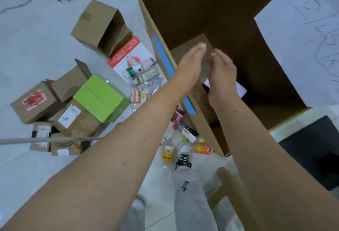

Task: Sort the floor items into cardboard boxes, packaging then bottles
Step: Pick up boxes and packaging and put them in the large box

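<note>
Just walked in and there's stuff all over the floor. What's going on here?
A person is sorting packaging. The left hand presses flat against a small cardboard box and the right hand grips its other side, holding it over the big open box. More brown boxes, a green box and the bottles lie unsorted on the floor.
</note>
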`<state>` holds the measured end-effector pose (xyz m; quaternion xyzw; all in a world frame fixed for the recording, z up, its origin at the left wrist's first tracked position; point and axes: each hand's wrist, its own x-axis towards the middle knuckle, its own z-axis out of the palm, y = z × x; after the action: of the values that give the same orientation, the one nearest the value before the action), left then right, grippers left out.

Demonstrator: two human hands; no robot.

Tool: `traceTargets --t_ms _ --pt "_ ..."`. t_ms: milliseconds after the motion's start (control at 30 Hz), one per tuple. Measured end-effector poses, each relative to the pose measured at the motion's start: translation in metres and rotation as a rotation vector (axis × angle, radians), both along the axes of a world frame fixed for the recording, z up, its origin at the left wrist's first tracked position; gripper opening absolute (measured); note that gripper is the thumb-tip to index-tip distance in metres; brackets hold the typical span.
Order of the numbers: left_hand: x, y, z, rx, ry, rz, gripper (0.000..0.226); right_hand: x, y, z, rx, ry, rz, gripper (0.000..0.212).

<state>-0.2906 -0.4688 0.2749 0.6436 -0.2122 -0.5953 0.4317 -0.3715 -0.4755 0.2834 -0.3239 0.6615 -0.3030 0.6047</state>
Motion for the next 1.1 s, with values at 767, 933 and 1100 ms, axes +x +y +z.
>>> traceTargets --t_ms 767,933,1100 --pt "0.163 0.457 -0.128 0.535 0.045 0.402 0.045 0.202 0.342 -0.155 0.4 0.27 0.739 0.015" --pt "0.18 0.532 -0.187 0.666 0.045 0.549 0.044 0.221 0.412 -0.221 0.479 0.346 0.892 0.016" --pt "0.214 0.598 -0.253 0.758 0.0 0.737 0.045 0.244 0.478 -0.295 0.534 0.412 1.061 0.027"
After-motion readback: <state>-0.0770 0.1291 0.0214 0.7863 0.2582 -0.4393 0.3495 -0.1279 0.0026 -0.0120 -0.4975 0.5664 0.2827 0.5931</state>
